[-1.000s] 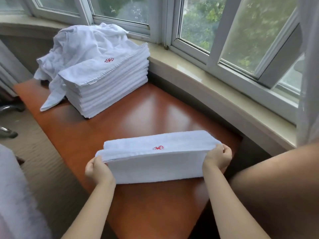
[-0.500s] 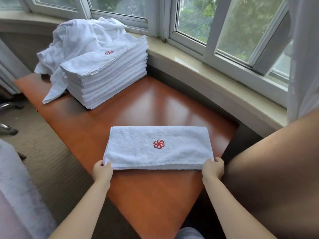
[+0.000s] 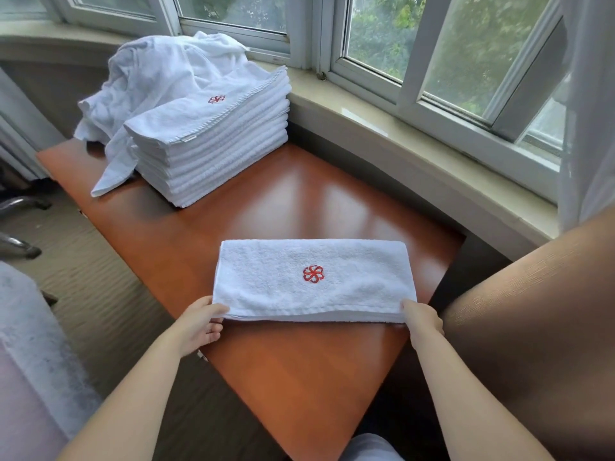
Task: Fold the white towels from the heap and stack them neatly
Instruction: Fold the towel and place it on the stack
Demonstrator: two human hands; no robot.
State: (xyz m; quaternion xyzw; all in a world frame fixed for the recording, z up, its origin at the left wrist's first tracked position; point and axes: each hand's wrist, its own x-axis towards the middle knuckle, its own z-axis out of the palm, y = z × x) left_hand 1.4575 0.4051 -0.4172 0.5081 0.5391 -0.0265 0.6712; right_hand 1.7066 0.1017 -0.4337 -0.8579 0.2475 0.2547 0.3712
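On tabletop point(image 3: 299, 367), near edge: folded towel point(image 3: 312, 277), red logo up | left hand point(image 3: 199, 324) pinching its near-left corner | right hand point(image 3: 424, 322) gripping its near-right corner | far left: stack of folded towels point(image 3: 213, 151), touching heap point(image 3: 159, 81) behind

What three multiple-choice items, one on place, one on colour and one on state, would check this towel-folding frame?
1. Where is the stack of folded towels?
A. far end of the table, by the heap
B. on the floor
C. on the windowsill

2. What colour is the emblem on the near towel?
A. blue
B. red
C. green

3. How does the near towel lie?
A. crumpled
B. hanging
C. folded flat

Answers: 1 A, it stands on the table against the heap; 2 B, red stitching shows; 3 C, left hand and right hand hold its near corners.
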